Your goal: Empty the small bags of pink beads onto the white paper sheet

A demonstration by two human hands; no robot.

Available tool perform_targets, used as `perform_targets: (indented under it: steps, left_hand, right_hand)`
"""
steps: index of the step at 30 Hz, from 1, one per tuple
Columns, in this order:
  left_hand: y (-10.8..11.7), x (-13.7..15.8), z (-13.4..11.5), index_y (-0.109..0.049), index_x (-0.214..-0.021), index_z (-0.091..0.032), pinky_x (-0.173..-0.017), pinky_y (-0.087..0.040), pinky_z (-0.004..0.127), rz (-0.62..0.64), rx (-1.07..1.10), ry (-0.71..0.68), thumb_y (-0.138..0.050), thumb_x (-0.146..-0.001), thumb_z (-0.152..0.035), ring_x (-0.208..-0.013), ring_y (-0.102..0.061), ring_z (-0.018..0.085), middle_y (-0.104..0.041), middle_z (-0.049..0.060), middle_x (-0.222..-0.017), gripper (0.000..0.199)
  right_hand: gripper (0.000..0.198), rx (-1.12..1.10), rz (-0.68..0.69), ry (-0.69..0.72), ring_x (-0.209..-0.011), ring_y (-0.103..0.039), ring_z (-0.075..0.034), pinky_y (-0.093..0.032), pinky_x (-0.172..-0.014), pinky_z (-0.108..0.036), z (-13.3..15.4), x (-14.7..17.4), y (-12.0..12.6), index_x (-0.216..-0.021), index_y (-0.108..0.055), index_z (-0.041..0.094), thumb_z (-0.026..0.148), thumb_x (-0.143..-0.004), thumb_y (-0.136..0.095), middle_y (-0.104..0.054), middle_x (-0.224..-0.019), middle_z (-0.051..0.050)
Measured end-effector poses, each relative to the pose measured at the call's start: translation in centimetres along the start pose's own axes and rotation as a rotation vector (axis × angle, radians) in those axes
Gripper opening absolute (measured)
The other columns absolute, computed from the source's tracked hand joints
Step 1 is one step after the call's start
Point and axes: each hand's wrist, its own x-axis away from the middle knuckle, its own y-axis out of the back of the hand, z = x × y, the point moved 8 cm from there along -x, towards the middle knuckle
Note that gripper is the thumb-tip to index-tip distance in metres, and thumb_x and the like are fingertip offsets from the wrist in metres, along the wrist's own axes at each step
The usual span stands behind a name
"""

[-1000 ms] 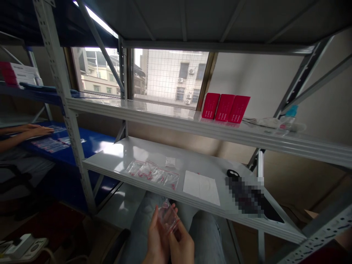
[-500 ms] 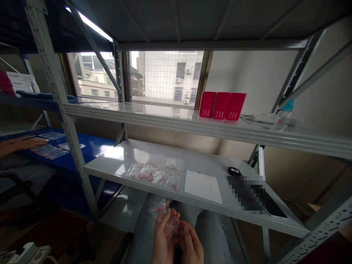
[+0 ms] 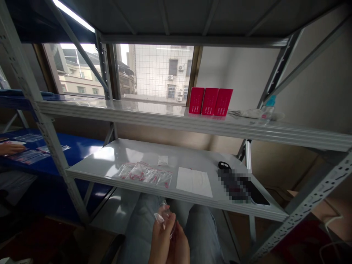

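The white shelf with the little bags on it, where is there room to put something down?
The glossy white metal shelf is bare at its left end, left of the row of small clear plastic bags with red bits, and along the back behind them. The right end is crowded: a white paper sheet, then dark objects by the corner.

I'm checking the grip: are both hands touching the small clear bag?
Touching: the head view shows the left hand and right hand pinching the clear bag.
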Motion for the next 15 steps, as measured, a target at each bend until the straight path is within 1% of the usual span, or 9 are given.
perform_targets:
  steps: [3,5,6,7,8,10,12,13,15]
  left_hand:
    - [-0.2,-0.2,-1.0,-0.069,-0.106,-0.03,-0.064,-0.054,0.027,-0.041,-0.014,0.016,-0.089,-0.067,-0.034,-0.074,-0.069,0.022,-0.074,0.0,-0.079,0.044]
    - [-0.9,-0.6,-2.8,-0.067,-0.11,-0.028,-0.062,-0.052,0.028,-0.055,-0.039,0.022,-0.086,-0.071,-0.038,-0.074,-0.07,0.022,-0.075,0.001,-0.082,0.044]
    - [-1.5,-1.2,-3.9,-0.065,-0.112,-0.027,-0.063,-0.052,0.028,-0.049,-0.043,0.023,-0.082,-0.074,-0.041,-0.076,-0.07,0.022,-0.076,0.003,-0.085,0.044]
    - [-2.4,-2.1,-5.2,-0.063,-0.114,-0.026,-0.066,-0.053,0.029,-0.032,-0.038,0.018,-0.077,-0.078,-0.045,-0.078,-0.071,0.022,-0.076,0.004,-0.087,0.043]
    - [-3.4,-3.4,-6.6,-0.062,-0.114,-0.024,-0.069,-0.054,0.03,-0.011,-0.035,0.011,-0.071,-0.081,-0.047,-0.083,-0.072,0.023,-0.077,0.005,-0.089,0.041]
    - [-6.0,-7.2,-9.7,-0.059,-0.109,-0.022,-0.075,-0.055,0.035,0.042,-0.06,-0.051,-0.058,-0.085,-0.048,-0.084,-0.073,0.024,-0.078,0.008,-0.089,0.036]
    - [-8.9,-11.8,-12.7,-0.058,-0.099,-0.021,-0.076,-0.055,0.035,0.081,-0.335,-0.191,-0.044,-0.088,-0.044,-0.089,-0.073,0.024,-0.078,0.01,-0.092,0.029]
    - [-10.1,-14.2,-13.6,-0.059,-0.092,-0.021,-0.077,-0.053,0.034,0.077,-0.406,-0.219,-0.046,-0.085,-0.041,-0.093,-0.073,0.024,-0.077,0.009,-0.093,0.025]
    - [-11.7,-18.5,-14.6,-0.057,-0.076,-0.021,-0.077,-0.051,0.034,0.05,-0.523,-0.236,-0.054,-0.078,-0.036,-0.095,-0.071,0.027,-0.075,0.009,-0.086,0.016]
  right_hand:
    - [0.035,-0.019,-0.046,0.033,-0.092,-0.077,-0.03,-0.061,-0.079,-0.042,-1.1,-1.3,1.5,-0.081,-0.077,0.02,0.052,-0.069,-0.073,-0.083,-0.086,-0.009]
    - [0.033,0.0,-0.104,0.066,-0.071,-0.075,-0.023,-0.06,-0.062,-0.035,-1.5,-2.1,2.8,-0.074,-0.075,0.023,0.055,-0.066,-0.076,-0.08,-0.073,-0.006]
    - [0.036,0.026,-0.133,0.062,-0.054,-0.068,-0.019,-0.054,-0.05,-0.031,-1.7,-2.4,3.3,-0.068,-0.071,0.024,0.059,-0.06,-0.078,-0.075,-0.061,-0.003]
    - [0.042,0.061,-0.144,0.04,-0.039,-0.056,-0.015,-0.044,-0.039,-0.027,-1.8,-2.5,3.6,-0.06,-0.065,0.025,0.064,-0.053,-0.08,-0.066,-0.049,0.0]
    - [0.05,0.102,-0.133,0.01,-0.03,-0.04,-0.01,-0.033,-0.032,-0.024,-1.8,-2.6,3.5,-0.052,-0.057,0.026,0.07,-0.045,-0.081,-0.054,-0.039,0.005]
    - [0.066,0.177,-0.042,-0.044,-0.027,-0.017,-0.005,-0.016,-0.03,-0.021,-1.2,-2.4,2.7,-0.042,-0.036,0.027,0.079,-0.035,-0.076,-0.028,-0.03,0.011]
    - [0.077,0.253,0.093,-0.044,-0.03,-0.009,-0.005,-0.013,-0.031,-0.022,0.1,-2.0,1.4,-0.04,-0.019,0.027,0.085,-0.04,-0.07,-0.013,-0.031,0.013]
    - [0.079,0.293,0.145,-0.014,-0.031,-0.007,-0.005,-0.013,-0.031,-0.023,1.0,-1.8,0.8,-0.041,-0.013,0.027,0.087,-0.045,-0.065,-0.008,-0.032,0.013]
    - [0.079,0.379,0.214,0.065,-0.032,-0.005,-0.006,-0.013,-0.032,-0.024,2.7,-1.8,0.3,-0.042,-0.009,0.027,0.089,-0.057,-0.056,-0.001,-0.034,0.012]
